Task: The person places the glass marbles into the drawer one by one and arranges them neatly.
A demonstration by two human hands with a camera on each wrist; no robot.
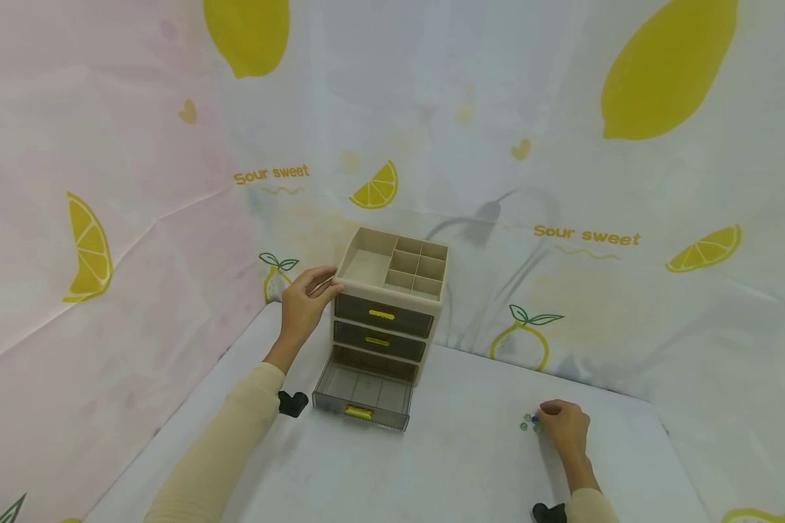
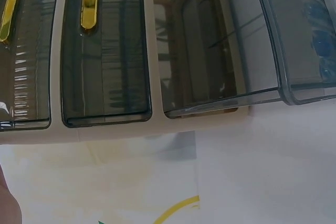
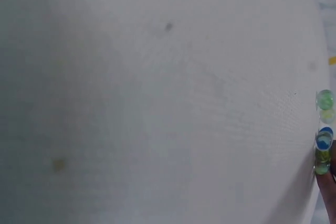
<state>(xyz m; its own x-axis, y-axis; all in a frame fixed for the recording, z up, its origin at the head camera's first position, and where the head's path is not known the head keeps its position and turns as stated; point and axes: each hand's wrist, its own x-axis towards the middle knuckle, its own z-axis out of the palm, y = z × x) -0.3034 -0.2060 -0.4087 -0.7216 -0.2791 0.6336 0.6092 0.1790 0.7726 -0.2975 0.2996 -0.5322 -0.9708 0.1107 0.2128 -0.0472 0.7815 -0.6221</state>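
1. While the right hand (image 1: 565, 428) is leaning low over the white table (image 1: 458, 450), its fingertips are bunching close together, right at the little glass marbles (image 1: 524, 427). I cannot tell if they are pinching one.
2. These marbles are lying in a small group, well apart from the drawer box, on its right. A blue marble (image 1: 535, 419) is sitting among greenish ones. I think the finger and thumb should be squeezing just one, softly, on its sides, because a push could be sending it rolling.
3. Farther off, the bottom drawer (image 1: 389, 419) is sticking out, with its yellow handle (image 1: 360, 412) facing the person.
4. Its thumb and bent fingers a little apart, the left hand (image 1: 306, 301) is holding the left top corner of the drawer box (image 1: 392, 292). That hold should be staying firm, so nothing is wobbling.
5. Two more drawers (image 1: 353, 311) are sitting closed above the bottom one.
6. Behind everything, a lemon sheet (image 1: 471, 167) is hanging.
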